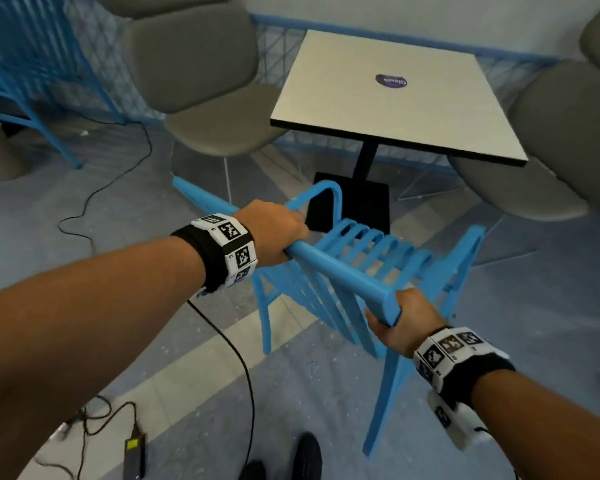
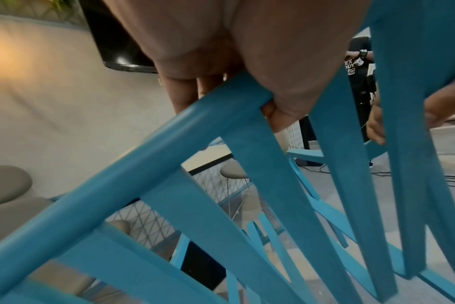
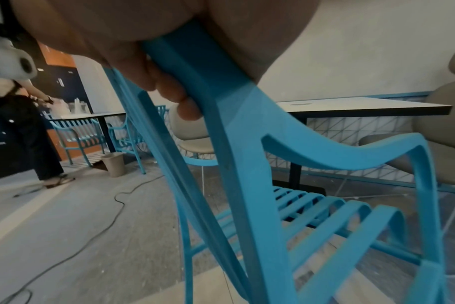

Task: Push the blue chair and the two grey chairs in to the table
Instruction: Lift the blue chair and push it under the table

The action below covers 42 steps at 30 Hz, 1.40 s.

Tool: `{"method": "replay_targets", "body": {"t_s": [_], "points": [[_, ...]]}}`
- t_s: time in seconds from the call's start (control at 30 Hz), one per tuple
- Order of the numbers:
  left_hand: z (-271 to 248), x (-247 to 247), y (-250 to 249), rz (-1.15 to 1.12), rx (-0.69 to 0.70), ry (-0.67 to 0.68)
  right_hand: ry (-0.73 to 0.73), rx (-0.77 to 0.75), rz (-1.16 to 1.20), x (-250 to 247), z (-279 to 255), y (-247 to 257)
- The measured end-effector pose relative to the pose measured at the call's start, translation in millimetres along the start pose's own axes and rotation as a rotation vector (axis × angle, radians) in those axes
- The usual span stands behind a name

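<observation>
- Grey-blue speckled flooring (image 1: 94, 188) with a pale band is running under everything, blue wire-mesh fencing (image 1: 284, 43) is closing off the far side, and black cables (image 1: 118, 174) are trailing across the near left.
- Standing far and slightly right is the square white-topped table with a black edge and black pedestal (image 1: 378, 109), carrying a round dark sticker near its middle.
- Two grey padded shell chairs are flanking it: the left grey chair (image 1: 201, 88) is sitting off the table's left side, and the right grey chair (image 1: 565, 143) is sitting with its seat partly under the right corner; neither looks fully pushed in yet.
- Between the person and the table, the blue slatted hard-plastic armchair (image 1: 361, 268) is facing the table, its seat front lying near the black base but not yet under the top.
- It is looking rigid and fairly light, so pushing on the thick top rail should be moving it in one piece; the smooth rail could be slipping under a loose grip, and thin legs may be catching on cables.
- Best hold is appearing to be the top rail near both ends, keeping the push even.
- Left hand (image 1: 274, 233) is wrapping the rail's left part, fingers curled beneath.
- Right hand (image 1: 406, 317) is clamping the rail's right end, thumb side against its underside.
</observation>
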<state>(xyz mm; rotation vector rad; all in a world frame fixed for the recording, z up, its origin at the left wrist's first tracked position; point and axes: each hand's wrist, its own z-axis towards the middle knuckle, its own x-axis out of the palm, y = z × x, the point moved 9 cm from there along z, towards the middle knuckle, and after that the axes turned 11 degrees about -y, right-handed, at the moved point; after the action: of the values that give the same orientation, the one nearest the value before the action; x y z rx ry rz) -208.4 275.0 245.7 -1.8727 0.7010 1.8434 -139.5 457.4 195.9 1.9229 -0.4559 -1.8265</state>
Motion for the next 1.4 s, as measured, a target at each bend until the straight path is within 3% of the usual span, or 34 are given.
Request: {"method": "replay_targets", "body": {"t_s": [0.17, 0.37, 0.5, 0.6, 0.73, 1.03, 1.17, 1.33, 1.4], "points": [[-40, 36, -15, 0.027, -0.01, 0.045, 0.295, 0.0, -0.233, 48, -40, -1], [-56, 45, -42, -0.087, 0.0, 0.018, 0.361, 0.042, -0.267, 69, -81, -21], [-67, 73, -57, -0.113, -0.022, 0.192, 0.422, 0.047, -0.222, 86, -129, -50], [-70, 96, -93, -0.012, 0.061, 0.295, 0.442, 0.044, -0.19, 97, -165, -81], [-73, 115, -136, 0.109, 0.122, 0.331, 0.477, 0.053, -0.199, 105, -205, -118], [-77, 111, -156, 0.184, -0.042, 0.32, 0.468, -0.017, -0.343, 88, -215, -136], [-78, 112, -157, 0.189, -0.113, 0.362, 0.487, 0.14, -0.474, 53, -203, -154], [-74, 108, -134, 0.198, -0.144, 0.405, 0.203, 0.233, -0.214, -1, -177, -89], [-76, 104, -104, 0.214, -0.203, 0.385, 0.242, 0.247, -0.08, 12, -185, -49]]}}
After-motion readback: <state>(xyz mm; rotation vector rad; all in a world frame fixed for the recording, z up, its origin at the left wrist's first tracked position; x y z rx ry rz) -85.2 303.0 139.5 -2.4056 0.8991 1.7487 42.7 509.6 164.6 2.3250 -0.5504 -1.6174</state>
